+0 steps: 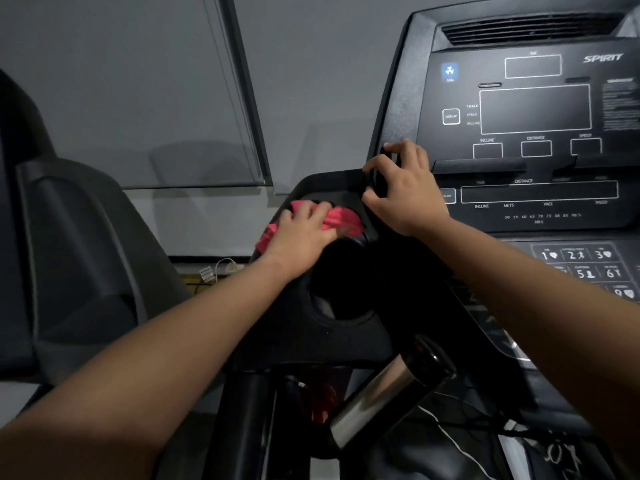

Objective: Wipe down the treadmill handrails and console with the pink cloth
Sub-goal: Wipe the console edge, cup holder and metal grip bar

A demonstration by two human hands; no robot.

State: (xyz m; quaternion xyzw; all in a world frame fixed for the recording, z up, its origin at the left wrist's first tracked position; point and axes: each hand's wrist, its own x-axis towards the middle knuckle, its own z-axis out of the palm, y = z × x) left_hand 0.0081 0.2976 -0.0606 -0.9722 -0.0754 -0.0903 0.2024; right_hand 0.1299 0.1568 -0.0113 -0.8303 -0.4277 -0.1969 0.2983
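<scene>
The treadmill console (533, 109) fills the right side, its dark side tray (294, 323) jutting left above a chrome handrail (381, 393). The right hand (405, 192) curls its fingers round the console's left edge. The left hand (301, 233) lies spread, fingers fairly straight, pressing the pink cloth (341, 220) onto the tray's far end; the cloth bunches out beneath and beside the fingers.

The bare left forearm (156, 358) and bare right forearm (554, 289) reach forward and upward from the lower corners. The left grip (304, 233) lies palm-down, fingers spread fairly straight, pressing on a crumpled pink cloth (341, 221). The right grip (405, 192), higher and just beside it, curls its fingers round the black plastic console edge (375, 181).
</scene>
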